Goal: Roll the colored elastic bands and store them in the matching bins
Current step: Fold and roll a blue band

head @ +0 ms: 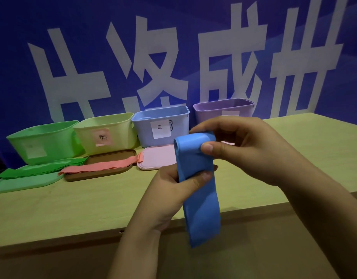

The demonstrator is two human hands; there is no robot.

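Observation:
A blue elastic band [199,190] hangs in front of me above the table's near edge, its top end curled over into the start of a roll. My right hand [248,150] pinches that curled top between thumb and fingers. My left hand [173,186] grips the band just below, thumb across its front. At the back of the table stand a green bin [43,141], a yellow bin [107,131], a blue bin [159,125] with a white label, and a purple bin [224,109] partly behind my right hand.
Green bands [43,168] lie on a green lid [24,183]. Pink bands [101,166] lie across a brown lid [97,174]. A pink lid [157,158] sits before the blue bin. A blue wall with large white characters stands behind the wooden table [73,208].

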